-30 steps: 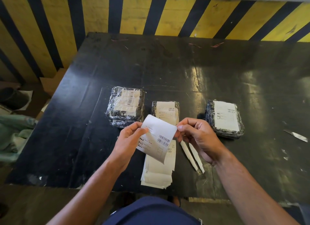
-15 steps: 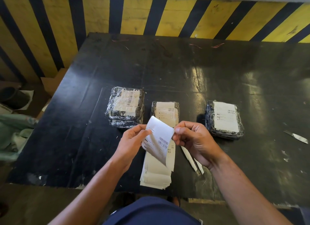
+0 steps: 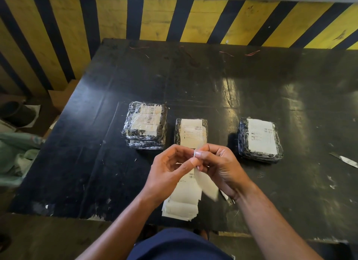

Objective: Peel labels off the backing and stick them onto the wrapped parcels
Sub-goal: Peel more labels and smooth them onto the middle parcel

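Three parcels wrapped in clear film lie in a row on the black table (image 3: 213,81): a left parcel (image 3: 145,128), a middle parcel (image 3: 190,131) and a right parcel (image 3: 259,139), each with a white label on top. My left hand (image 3: 166,172) and my right hand (image 3: 219,164) meet above the table's near edge, pinching the top edge of one label sheet (image 3: 207,184) that hangs down edge-on between them. Under the hands lies a stack of label sheets (image 3: 182,203).
A yellow and black striped wall (image 3: 174,17) backs the table. A paper strip (image 3: 344,160) lies at the right edge. Left of the table, on the floor, are a cardboard box (image 3: 62,96), a dark bucket (image 3: 17,112) and green cloth (image 3: 17,155).
The label sheet, earlier held spread and facing me, has turned edge-on and hangs down. Both hands have come together, pinching its top edge.
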